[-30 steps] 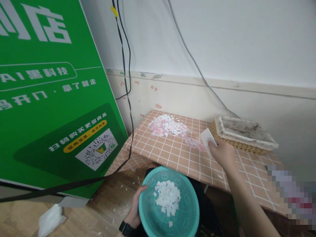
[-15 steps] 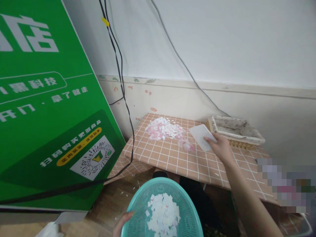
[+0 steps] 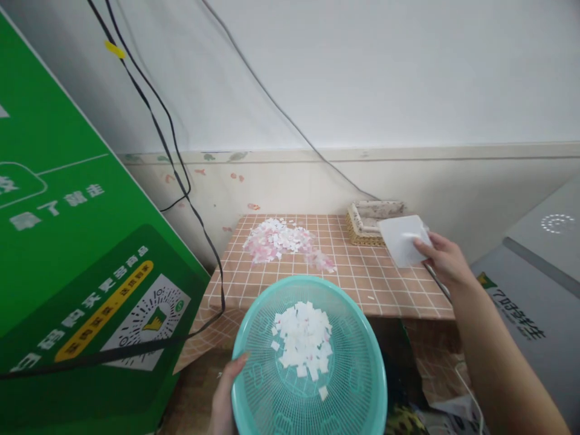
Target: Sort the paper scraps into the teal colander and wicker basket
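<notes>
And here, gripping the left rim of the teal plastic colander [image 3: 356, 374] at near centre, with the thumb of the left hand [image 3: 223, 393] laid over the edge and the other fingers hidden below it. Down in the colander, a loose heap of small white paper squares [image 3: 306, 338], with a couple lying just apart from it. Over on the right, pinching a white card [image 3: 399, 235] between thumb and fingers of the right hand [image 3: 446, 260], over the right part of the brown checked counter [image 3: 353, 281]. Hard to tell from here whether touching the counter or clear of it. Beyond the card and partly covered by it, a wicker basket [image 3: 356, 231], near the wall [image 3: 408, 90] at the far side. On the far left of the counter, white and pink paper scraps [image 3: 272, 238], thickest at the left and thinning into pink toward the right. By the counter's near edge, one stray white scrap [image 3: 370, 296]. Off left, a green panel [image 3: 136, 260], crossed low down by a black strap [image 3: 131, 351].
</notes>
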A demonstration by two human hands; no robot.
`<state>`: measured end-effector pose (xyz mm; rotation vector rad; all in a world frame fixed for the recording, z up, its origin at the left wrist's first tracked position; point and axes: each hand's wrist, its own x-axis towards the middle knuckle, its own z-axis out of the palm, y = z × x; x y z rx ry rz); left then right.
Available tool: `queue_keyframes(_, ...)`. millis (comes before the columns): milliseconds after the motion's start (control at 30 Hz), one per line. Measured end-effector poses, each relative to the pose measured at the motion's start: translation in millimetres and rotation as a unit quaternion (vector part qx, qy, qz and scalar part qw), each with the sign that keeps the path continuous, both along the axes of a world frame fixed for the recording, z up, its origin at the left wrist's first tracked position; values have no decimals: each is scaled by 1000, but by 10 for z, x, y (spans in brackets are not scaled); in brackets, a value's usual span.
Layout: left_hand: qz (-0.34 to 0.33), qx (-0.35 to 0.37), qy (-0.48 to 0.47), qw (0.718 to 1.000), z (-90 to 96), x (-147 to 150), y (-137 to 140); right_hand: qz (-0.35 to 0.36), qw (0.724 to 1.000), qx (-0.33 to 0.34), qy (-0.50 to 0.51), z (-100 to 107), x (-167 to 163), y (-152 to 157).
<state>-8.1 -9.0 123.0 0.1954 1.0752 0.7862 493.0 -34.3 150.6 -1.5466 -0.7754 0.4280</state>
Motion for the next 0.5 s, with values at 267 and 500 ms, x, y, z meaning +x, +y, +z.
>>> queue_keyframes(267, 31, -7, 60, 998, 91, -123, -7, 114, 906, -198, -357, -168, -597, -550)
queue_keyframes(500, 77, 24, 40, 996, 312, 124, -89, 279, 862, -197, -375, -124, -793, -845)
